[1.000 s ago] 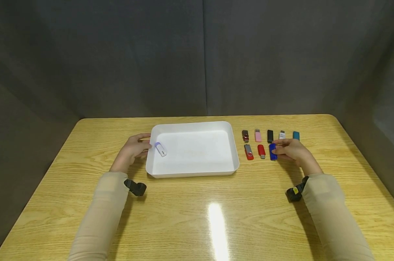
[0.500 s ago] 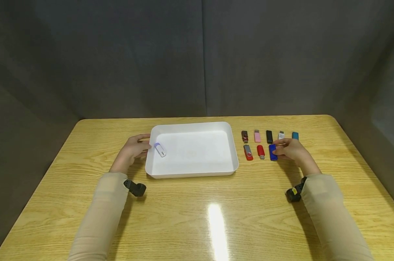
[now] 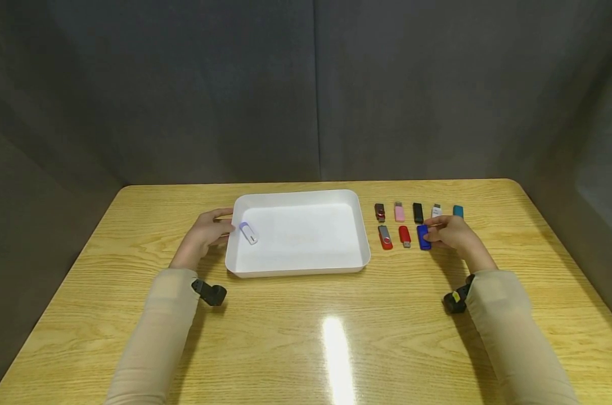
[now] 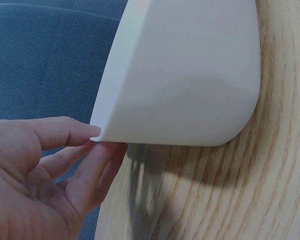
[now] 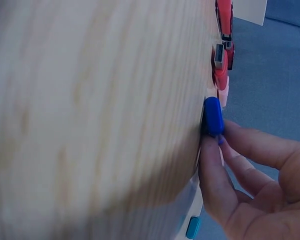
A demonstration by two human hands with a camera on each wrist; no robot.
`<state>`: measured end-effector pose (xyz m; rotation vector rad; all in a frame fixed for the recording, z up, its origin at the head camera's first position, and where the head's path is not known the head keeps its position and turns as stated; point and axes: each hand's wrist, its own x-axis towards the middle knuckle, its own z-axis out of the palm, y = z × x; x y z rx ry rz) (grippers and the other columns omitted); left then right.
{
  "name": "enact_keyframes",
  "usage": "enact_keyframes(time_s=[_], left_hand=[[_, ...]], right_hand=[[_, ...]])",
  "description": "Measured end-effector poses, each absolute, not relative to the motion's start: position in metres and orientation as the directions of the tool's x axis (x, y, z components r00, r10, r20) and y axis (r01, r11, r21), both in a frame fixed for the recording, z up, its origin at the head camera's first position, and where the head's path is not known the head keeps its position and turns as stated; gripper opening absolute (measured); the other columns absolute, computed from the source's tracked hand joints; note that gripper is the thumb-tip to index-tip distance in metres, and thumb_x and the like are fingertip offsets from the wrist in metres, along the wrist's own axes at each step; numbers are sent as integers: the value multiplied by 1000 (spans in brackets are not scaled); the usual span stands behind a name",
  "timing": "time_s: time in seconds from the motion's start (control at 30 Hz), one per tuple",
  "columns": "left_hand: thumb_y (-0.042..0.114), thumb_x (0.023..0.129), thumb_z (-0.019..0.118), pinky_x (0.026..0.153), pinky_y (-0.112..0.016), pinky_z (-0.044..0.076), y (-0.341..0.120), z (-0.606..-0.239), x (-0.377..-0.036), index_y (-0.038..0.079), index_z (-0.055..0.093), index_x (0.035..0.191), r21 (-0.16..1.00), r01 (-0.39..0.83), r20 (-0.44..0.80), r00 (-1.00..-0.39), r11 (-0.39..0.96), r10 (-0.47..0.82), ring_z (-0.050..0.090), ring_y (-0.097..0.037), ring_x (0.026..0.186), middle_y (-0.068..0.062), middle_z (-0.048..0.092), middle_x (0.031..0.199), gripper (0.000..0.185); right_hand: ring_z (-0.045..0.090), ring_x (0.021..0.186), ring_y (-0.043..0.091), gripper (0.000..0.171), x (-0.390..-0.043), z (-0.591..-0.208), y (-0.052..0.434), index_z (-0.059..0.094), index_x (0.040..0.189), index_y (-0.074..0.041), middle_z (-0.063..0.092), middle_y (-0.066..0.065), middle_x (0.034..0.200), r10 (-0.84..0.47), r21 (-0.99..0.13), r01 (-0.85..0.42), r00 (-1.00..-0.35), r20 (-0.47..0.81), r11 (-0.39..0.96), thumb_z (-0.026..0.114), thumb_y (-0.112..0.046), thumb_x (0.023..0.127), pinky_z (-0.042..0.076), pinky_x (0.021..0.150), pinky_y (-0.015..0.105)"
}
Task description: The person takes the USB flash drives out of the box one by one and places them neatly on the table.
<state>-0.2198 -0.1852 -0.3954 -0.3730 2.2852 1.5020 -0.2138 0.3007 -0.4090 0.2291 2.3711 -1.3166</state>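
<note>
My left hand (image 3: 207,232) pinches the left rim of a white tray (image 3: 298,272); in the left wrist view the thumb lies on one side of the rim and fingers on the other. Inside the tray, near that hand, lies a white and lilac USB stick (image 3: 248,233). On the right, my right hand (image 3: 453,233) holds a blue USB stick (image 3: 424,237) between thumb and fingers, low at the tabletop. In the right wrist view the blue stick (image 5: 213,116) sits at the fingertips; whether it touches the wood cannot be told.
Beside the blue stick lie a red stick (image 3: 405,237) and a red-and-grey one (image 3: 385,237). Behind are dark red (image 3: 380,212), pink (image 3: 399,212), black (image 3: 418,213), white (image 3: 436,211) and teal (image 3: 458,211) sticks. A dark curtain (image 3: 306,95) backs the wooden table (image 3: 286,326).
The head view has shifted very slightly. Both hands, the tray and the USB sticks otherwise look the same as before.
</note>
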Motion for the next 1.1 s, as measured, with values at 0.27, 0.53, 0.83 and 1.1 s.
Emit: enact_keyframes(time_s=[0.27, 0.53, 0.83, 1.1], left_hand=[[4, 96, 46, 108, -41, 44, -186, -398, -219, 7, 28, 150, 818, -415, -446, -895, 397, -15, 47, -35, 130, -22, 38, 149, 57], [4, 96, 46, 107, -41, 44, -187, -399, -219, 7, 28, 150, 822, -409, -442, -897, 397, -10, 48, -35, 130, -22, 40, 148, 58], [3, 97, 46, 107, -40, 44, -188, -398, -220, 8, 27, 151, 821, -417, -449, -894, 390, -10, 47, -35, 131, -21, 39, 149, 57], [4, 97, 47, 104, -35, 46, -187, -396, -222, 10, 28, 151, 815, -423, -454, -891, 396, -19, 48, -33, 131, -19, 40, 149, 57]], right_hand=[[58, 75, -2, 49, -215, -409, 300, 37, 136, 16, 55, 11, 104, -51, -768, 339, -900, -433, 544, 55, 3, 92, 58, 75, 20], [58, 73, -2, 49, -215, -408, 298, 37, 136, 17, 54, 8, 99, -47, -761, 337, -900, -433, 555, 54, 4, 92, 57, 73, 18], [57, 74, -5, 49, -215, -409, 301, 35, 137, 16, 54, 10, 105, -58, -773, 352, -893, -446, 529, 52, 4, 92, 57, 75, 19], [57, 73, -5, 50, -215, -405, 306, 32, 138, 17, 56, 5, 103, -65, -798, 348, -899, -433, 493, 49, 4, 93, 56, 73, 18]])
